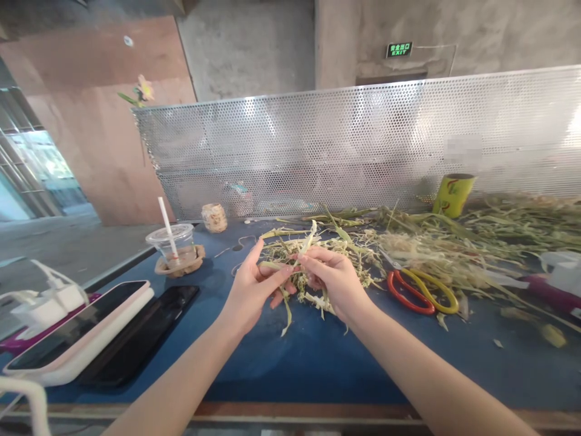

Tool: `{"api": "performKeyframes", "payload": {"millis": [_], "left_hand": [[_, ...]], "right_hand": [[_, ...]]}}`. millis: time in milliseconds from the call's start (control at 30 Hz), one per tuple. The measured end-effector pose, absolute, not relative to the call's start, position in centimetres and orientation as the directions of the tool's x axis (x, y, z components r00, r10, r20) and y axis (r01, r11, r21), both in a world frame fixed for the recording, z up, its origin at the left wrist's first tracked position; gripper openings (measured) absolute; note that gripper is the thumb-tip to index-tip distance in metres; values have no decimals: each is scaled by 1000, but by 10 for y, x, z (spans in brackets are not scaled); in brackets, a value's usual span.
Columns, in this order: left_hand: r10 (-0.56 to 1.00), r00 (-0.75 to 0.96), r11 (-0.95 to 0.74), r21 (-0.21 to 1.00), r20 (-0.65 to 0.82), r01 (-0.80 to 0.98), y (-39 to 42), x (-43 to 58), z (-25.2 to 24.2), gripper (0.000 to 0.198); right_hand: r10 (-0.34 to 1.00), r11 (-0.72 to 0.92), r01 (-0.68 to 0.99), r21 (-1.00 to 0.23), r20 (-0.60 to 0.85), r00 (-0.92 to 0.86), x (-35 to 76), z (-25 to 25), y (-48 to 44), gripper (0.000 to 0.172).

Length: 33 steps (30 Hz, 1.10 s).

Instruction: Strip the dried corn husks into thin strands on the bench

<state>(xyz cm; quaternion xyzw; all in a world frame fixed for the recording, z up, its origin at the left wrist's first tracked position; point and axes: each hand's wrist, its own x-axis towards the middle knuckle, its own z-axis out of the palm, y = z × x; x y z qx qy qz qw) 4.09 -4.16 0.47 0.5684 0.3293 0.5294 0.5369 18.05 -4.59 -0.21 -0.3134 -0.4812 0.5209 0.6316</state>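
Observation:
In the middle of the head view, my left hand [259, 278] and my right hand [330, 275] meet over a heap of dried plant stems [358, 257]. A pale green, dry leafy stem [310, 238] sticks up from the pinched fingers of my right hand. My left thumb and fingers close on the lower part of the same stem, and a leaf strip [287, 315] hangs down below them. Scissors with one red and one yellow handle [411, 297] lie just right of my right hand, their blades partly under the stems.
Left are a plastic cup with a straw [175, 239] in a cardboard holder, a pale-cased phone [82, 327], a black phone [145, 333] and chargers [49, 303]. Behind stand a small jar [214, 218], a yellow-green can [454, 195] and a perforated metal screen [290, 145]. More dried stems [521, 224] spread right.

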Motion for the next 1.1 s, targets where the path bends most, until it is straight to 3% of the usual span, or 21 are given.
{"api": "performKeyframes", "payload": {"millis": [267, 500, 833, 1100], "left_hand": [[910, 68, -403, 912, 409, -79, -45, 36, 4, 104], [899, 115, -413, 905, 423, -97, -46, 41, 4, 102], [901, 98, -418, 907, 422, -52, -48, 37, 7, 97], [905, 202, -359, 927, 375, -111, -44, 33, 9, 112]], "right_hand": [[966, 218, -222, -950, 242, -89, 178, -3, -45, 27], [967, 103, -206, -973, 147, -210, 178, -6, -44, 27], [941, 317, 45, -947, 308, -137, 179, -8, -42, 17], [958, 173, -154, -973, 202, -204, 183, -7, -41, 25]]}}
